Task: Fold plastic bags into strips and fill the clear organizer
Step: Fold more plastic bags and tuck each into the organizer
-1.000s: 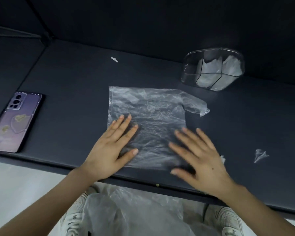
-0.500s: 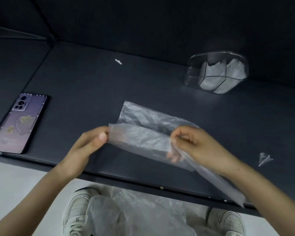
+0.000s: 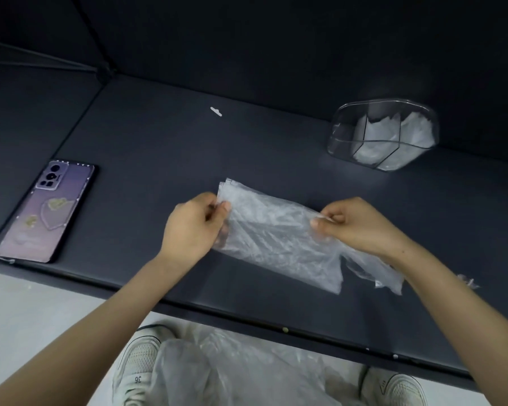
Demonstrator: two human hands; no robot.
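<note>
Plastic bag point(image 3: 279, 232), thin, clear and crinkled, is held just above the near middle of the dark counter point(image 3: 159, 148), folded over into a broad band that slopes from upper left to lower right. Its upper left corner shows several stacked edges. The left hand point(image 3: 192, 227) has a closed grip on that left end, thumb on top and fingers curled underneath the film. The right hand point(image 3: 355, 222) pinches the upper edge of the bag near its right end, thumb pressed against the forefinger with the film between them. Beyond the right hand the bag's loose tail point(image 3: 384, 273) droops toward the counter's near edge, under the right wrist.

At the back right of the counter, against the dark rear wall, stands the clear organizer point(image 3: 383, 133), its interior split by thin partitions. Whitish folded bags point(image 3: 376, 133) fill the middle and right compartments; the left one looks see-through, though whether it holds anything cannot be told.

A purple smartphone point(image 3: 46, 209) lies camera side up at the far left, close to the near edge. A small white scrap point(image 3: 216, 111) sits at the back centre, and a crumpled clear scrap point(image 3: 469, 281) lies at the right, partly behind the right forearm.

Below the counter edge, a heap of more clear plastic bags point(image 3: 235, 370) rests between two pale sneakers point(image 3: 138, 367) on the floor.
</note>
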